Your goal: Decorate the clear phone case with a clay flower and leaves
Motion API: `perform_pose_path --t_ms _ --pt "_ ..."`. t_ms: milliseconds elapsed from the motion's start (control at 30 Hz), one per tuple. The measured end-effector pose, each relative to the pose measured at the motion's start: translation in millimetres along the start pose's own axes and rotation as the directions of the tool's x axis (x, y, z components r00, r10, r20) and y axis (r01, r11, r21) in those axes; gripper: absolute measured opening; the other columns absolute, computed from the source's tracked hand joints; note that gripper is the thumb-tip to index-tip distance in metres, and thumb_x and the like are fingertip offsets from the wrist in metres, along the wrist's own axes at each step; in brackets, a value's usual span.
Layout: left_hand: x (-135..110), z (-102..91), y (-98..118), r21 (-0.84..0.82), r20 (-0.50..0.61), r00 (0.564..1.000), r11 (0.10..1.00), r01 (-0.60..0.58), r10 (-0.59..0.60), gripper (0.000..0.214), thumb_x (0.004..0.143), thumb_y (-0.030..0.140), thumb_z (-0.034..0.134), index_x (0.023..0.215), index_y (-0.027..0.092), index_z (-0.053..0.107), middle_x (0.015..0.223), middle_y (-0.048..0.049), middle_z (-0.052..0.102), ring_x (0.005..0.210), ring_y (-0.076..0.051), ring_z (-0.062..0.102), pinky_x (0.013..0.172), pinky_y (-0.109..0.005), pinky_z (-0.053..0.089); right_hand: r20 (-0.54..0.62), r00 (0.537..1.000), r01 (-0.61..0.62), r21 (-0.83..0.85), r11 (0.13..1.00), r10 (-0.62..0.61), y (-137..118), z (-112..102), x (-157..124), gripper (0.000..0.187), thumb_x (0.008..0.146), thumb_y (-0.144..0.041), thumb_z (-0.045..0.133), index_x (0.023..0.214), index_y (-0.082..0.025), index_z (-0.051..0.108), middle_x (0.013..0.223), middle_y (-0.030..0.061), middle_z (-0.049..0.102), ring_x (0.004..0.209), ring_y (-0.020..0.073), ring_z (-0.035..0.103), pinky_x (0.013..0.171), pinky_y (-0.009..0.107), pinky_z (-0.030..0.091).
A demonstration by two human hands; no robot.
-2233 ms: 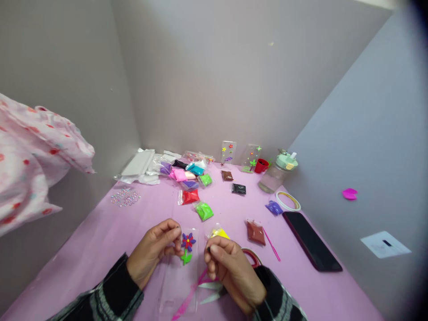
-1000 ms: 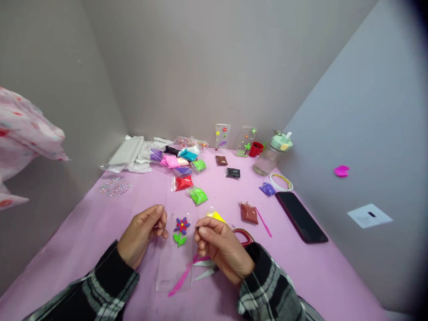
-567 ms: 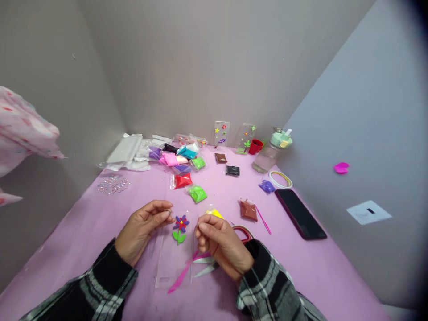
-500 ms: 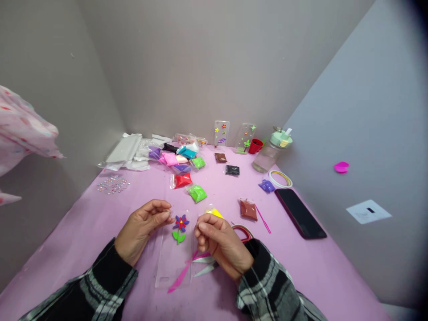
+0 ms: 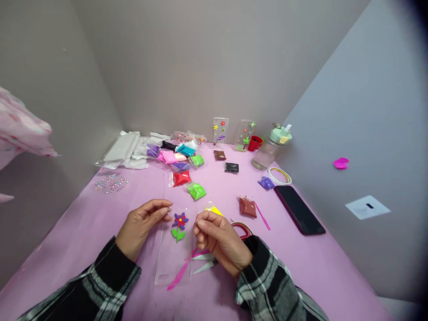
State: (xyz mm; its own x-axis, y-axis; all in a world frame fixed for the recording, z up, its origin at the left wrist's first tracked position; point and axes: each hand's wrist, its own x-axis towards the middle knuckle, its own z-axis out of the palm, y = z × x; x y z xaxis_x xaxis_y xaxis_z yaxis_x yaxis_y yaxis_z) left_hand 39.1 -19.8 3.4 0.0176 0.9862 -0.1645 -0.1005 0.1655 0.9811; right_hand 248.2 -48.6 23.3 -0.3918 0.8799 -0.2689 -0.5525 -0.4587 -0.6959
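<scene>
My left hand [image 5: 142,226] is beside the upper left edge of a clear phone case [image 5: 169,263], its thumb and index finger slightly apart, with nothing distinct between them. My right hand [image 5: 222,240] is closed in a pinch over the right side; whatever its fingertips hold is too small to make out. On the case, between the hands, is a clay flower [image 5: 179,220] with purple and red petals, a yellow centre and green leaves. A pink plastic clay knife [image 5: 180,274] lies across the case's lower right edge. Scissors [image 5: 240,228] lie partly hidden under my right hand.
Behind my hands lie clay packets, including green [image 5: 196,191], red [image 5: 181,178], yellow [image 5: 214,209] and brown [image 5: 248,207]. A phone [image 5: 299,209], tape roll [image 5: 280,176] and bottle [image 5: 265,154] stand or lie right. Decorated cases [image 5: 220,130] lean on the wall; a gem sheet [image 5: 111,183] lies left.
My left thumb and index finger have parted slightly. My right hand keeps its pinch in nearly the same place. The whole view has shifted a little.
</scene>
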Motion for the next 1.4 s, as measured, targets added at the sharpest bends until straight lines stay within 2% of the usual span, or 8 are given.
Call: perform_pose_path --t_ms 167,333,500,667,867,967,1167,1400 --pt "1 0.4 -3 0.108 0.04 0.997 0.991 -0.076 0.072 0.023 0.071 0.036 0.079 0.084 0.021 0.069 0.077 0.0017 0.068 0.072 -0.015 0.066 0.072 -0.027 0.052 0.002 1.0 0.001 -0.003 1.0 -0.001 0 0 0 0.028 0.073 -0.03 0.083 0.079 -0.012 0.063 0.069 -0.0004 0.066 0.05 0.0037 0.056 0.05 0.014 0.049" --pt "-1 0.9 -1 0.277 0.057 0.982 0.942 -0.187 0.179 0.015 0.077 0.036 0.073 0.073 0.021 0.07 0.069 0.0017 0.064 0.067 -0.014 0.059 0.067 -0.025 0.046 0.001 1.0 -0.003 -0.011 1.0 0.003 0 1 -1 0.03 0.072 -0.031 0.084 0.079 -0.012 0.062 0.069 -0.0006 0.066 0.049 0.0038 0.055 0.049 0.014 0.048" --pt "-2 4.5 -1 0.377 0.125 0.955 0.877 -0.297 0.27 0.014 0.08 0.035 0.068 0.08 0.023 0.075 0.083 -0.0033 0.07 0.083 -0.021 0.063 0.08 -0.03 0.047 -0.008 1.0 -0.009 -0.03 1.0 0.008 0 2 -1 0.031 0.071 -0.033 0.084 0.079 -0.012 0.062 0.069 -0.0009 0.066 0.05 0.004 0.054 0.05 0.015 0.047" --pt "0 2.6 -7 0.432 0.122 0.947 0.843 -0.322 0.299 0.014 0.082 0.032 0.066 0.091 0.024 0.072 0.089 -0.0039 0.072 0.085 -0.022 0.066 0.082 -0.031 0.049 -0.012 1.0 -0.01 -0.042 0.999 0.01 -1 2 -1 0.032 0.071 -0.034 0.084 0.078 -0.013 0.062 0.068 -0.0014 0.065 0.049 0.0039 0.054 0.05 0.016 0.046" --pt "4 -0.1 -8 0.5 0.172 0.921 0.775 -0.388 0.35 0.01 0.08 0.034 0.068 0.079 0.026 0.074 0.081 -0.0039 0.071 0.085 -0.025 0.062 0.081 -0.033 0.044 -0.008 1.0 -0.014 -0.043 0.999 0.013 -1 2 -1 0.032 0.071 -0.034 0.084 0.078 -0.012 0.062 0.068 -0.0009 0.065 0.05 0.0042 0.054 0.049 0.016 0.045" --pt "7 -0.5 -7 0.512 0.184 0.911 0.755 -0.409 0.369 0.01 0.08 0.035 0.068 0.08 0.028 0.076 0.082 -0.0047 0.071 0.088 -0.026 0.06 0.084 -0.034 0.043 -0.014 1.0 -0.02 -0.041 0.999 0.02 -1 3 -1 0.033 0.07 -0.034 0.084 0.078 -0.012 0.061 0.068 -0.001 0.064 0.05 0.0044 0.054 0.05 0.016 0.045" --pt "8 0.6 -8 0.498 0.168 0.916 0.771 -0.397 0.363 0.009 0.079 0.034 0.07 0.079 0.027 0.076 0.083 -0.0054 0.071 0.09 -0.027 0.059 0.086 -0.036 0.041 -0.024 0.999 -0.026 -0.044 0.999 0.025 -2 3 -2 0.033 0.07 -0.034 0.085 0.078 -0.013 0.061 0.068 -0.0013 0.065 0.05 0.0046 0.054 0.05 0.017 0.045" --pt "4 0.6 -8 0.349 0.09 0.963 0.898 -0.269 0.253 0.015 0.085 0.037 0.064 0.085 0.022 0.065 0.104 -0.007 0.07 0.102 -0.024 0.063 0.094 -0.036 0.045 -0.004 1.0 -0.013 -0.059 0.998 0.012 -2 2 -1 0.031 0.071 -0.034 0.083 0.079 -0.013 0.062 0.069 -0.0012 0.065 0.05 0.0045 0.055 0.051 0.017 0.046"
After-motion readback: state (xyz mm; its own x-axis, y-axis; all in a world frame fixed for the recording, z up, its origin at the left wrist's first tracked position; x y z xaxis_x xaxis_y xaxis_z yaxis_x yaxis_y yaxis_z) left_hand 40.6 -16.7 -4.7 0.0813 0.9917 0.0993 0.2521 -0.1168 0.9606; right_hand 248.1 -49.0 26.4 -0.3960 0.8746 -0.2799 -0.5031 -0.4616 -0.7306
